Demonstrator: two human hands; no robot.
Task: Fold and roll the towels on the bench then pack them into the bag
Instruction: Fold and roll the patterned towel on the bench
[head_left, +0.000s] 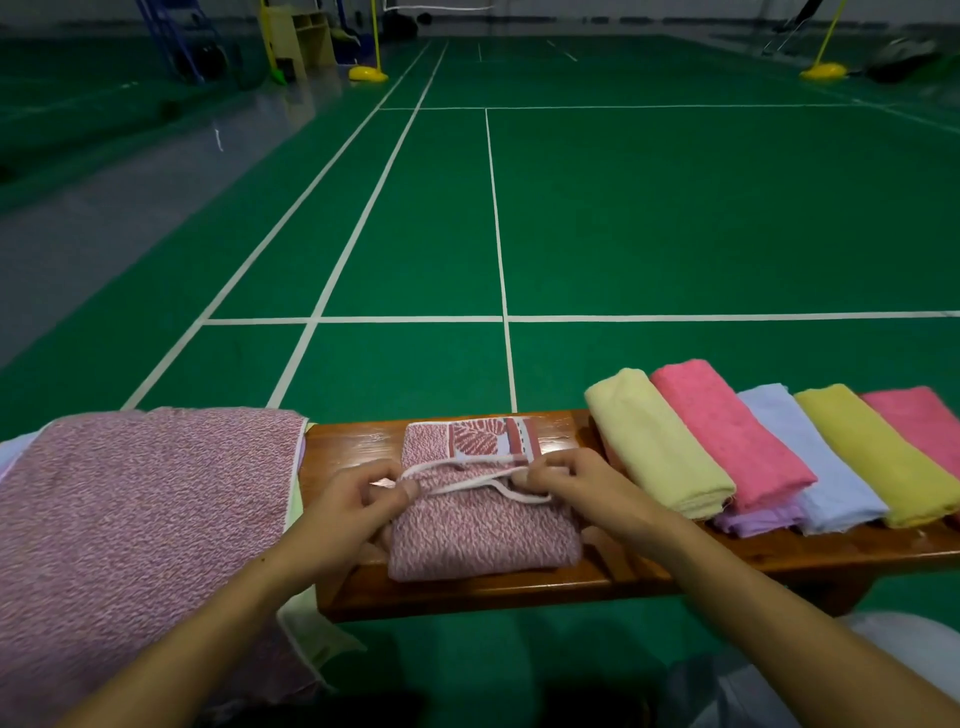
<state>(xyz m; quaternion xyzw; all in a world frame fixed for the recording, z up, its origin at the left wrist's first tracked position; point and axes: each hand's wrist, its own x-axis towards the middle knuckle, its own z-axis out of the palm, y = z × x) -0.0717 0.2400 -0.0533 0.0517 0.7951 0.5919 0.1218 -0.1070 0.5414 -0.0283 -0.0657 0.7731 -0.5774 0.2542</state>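
While pinched, speckled pink towel (483, 525) lies folded.

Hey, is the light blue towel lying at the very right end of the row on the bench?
No, the light blue towel lies between a pink towel and a yellow towel, with another pink one beyond.

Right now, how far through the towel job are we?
Done: five rolled towels lie side by side at the right of the bench, from the pale yellow roll to the pink roll at the edge.
In hand: the left hand and right hand hold a white cord over the folded mottled pink towel.
Left: a flat mottled towel tops a stack at left. No bag is visible, so packing hasn't started.
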